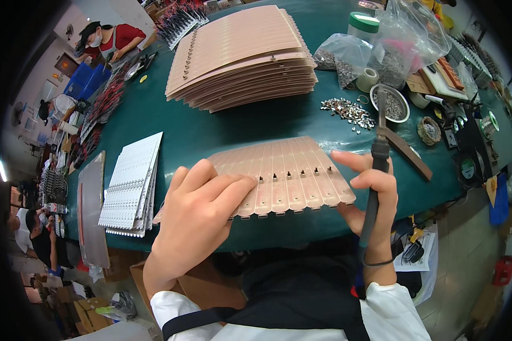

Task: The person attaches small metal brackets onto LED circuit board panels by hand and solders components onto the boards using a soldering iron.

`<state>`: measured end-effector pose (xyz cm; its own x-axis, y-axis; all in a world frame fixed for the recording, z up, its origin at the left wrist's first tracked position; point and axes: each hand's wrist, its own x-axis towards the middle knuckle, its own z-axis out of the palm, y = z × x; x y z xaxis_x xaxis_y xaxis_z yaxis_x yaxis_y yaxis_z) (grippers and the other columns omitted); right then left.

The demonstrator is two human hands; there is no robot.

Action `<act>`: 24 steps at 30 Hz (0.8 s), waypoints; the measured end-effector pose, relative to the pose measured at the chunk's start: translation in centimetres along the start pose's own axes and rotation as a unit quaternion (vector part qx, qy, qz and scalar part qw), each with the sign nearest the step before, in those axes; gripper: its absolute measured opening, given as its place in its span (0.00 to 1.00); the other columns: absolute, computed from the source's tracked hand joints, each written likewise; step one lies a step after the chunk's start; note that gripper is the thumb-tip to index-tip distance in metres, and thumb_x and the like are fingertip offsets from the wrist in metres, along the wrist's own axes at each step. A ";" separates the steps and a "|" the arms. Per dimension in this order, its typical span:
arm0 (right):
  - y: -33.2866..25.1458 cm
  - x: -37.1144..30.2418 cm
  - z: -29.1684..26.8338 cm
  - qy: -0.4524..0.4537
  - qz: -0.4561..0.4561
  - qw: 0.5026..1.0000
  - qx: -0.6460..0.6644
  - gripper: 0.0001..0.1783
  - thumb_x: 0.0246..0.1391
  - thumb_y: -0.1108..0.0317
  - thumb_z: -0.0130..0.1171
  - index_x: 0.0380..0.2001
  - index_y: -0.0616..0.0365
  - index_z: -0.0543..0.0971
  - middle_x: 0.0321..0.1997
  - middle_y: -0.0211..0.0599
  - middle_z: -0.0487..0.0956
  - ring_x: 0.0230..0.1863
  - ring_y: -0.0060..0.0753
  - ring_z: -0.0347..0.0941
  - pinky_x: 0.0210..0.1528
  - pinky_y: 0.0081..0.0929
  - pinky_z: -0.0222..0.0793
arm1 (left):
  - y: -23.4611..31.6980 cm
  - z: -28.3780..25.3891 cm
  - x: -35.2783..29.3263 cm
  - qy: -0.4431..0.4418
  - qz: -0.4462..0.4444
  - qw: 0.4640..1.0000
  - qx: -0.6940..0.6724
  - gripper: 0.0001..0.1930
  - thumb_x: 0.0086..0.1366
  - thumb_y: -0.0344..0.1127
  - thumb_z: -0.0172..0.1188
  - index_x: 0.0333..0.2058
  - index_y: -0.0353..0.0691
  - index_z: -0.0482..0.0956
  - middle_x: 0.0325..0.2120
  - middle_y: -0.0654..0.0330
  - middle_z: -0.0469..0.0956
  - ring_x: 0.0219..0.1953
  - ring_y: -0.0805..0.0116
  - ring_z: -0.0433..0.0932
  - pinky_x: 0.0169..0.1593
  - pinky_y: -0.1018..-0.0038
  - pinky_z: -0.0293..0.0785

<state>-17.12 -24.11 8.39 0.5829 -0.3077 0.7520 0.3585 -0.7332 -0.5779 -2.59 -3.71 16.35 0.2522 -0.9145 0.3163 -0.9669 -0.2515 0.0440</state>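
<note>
A pinkish-tan circuit board panel (301,190), scored into long strips, lies before me with its near edge toward my body. A row of small black-and-metal parts (289,176) stands up from it. My left hand (196,207) lies over the panel's left part, fingers closed, fingertips down at the left end of that row; anything pinched there is hidden. In my right hand (378,199) is a soldering iron (375,170), its dark handle across the palm and its tip pointing away from me. The index finger and thumb spread near the panel's right edge.
Behind the panel rises a tall stack of similar panels (239,62). White boards (132,182) are piled at left. Loose small metal parts (347,112), a metal bowl (403,98), plastic bags (347,59) and a brown bar (407,153) lie at right. A person (111,42) works far left.
</note>
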 end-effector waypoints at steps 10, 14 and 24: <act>3.1 2.1 0.6 -0.155 0.004 0.967 0.200 0.24 0.41 0.74 0.70 0.36 0.54 0.65 0.45 0.45 0.80 0.48 0.45 0.76 0.52 0.34 0.69 | 0.0 0.1 -0.4 0.008 0.008 1.000 -0.005 0.22 0.38 0.21 0.65 0.37 0.42 0.82 0.34 0.68 0.81 0.31 0.67 0.68 0.36 0.72 0.61; 3.3 2.7 0.5 -0.195 -0.016 0.956 0.221 0.21 0.43 0.73 0.70 0.36 0.57 0.67 0.43 0.47 0.80 0.46 0.44 0.78 0.50 0.32 0.71 | -0.1 0.1 -0.3 0.008 0.013 1.000 -0.005 0.23 0.37 0.20 0.64 0.38 0.42 0.82 0.34 0.68 0.81 0.31 0.67 0.68 0.36 0.73 0.61; 3.4 2.8 0.8 -0.179 -0.026 0.962 0.203 0.21 0.43 0.71 0.70 0.37 0.60 0.68 0.40 0.47 0.81 0.42 0.41 0.80 0.44 0.29 0.75 | -0.3 0.1 -0.1 0.012 0.014 1.000 -0.003 0.22 0.38 0.20 0.63 0.37 0.42 0.82 0.33 0.68 0.82 0.31 0.68 0.69 0.36 0.73 0.61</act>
<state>-13.66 -26.96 8.21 0.7448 0.0053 0.6673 0.6065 -0.4226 -0.6735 -2.32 -3.58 16.22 0.2249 -0.9134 0.3392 -0.9736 -0.2243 0.0416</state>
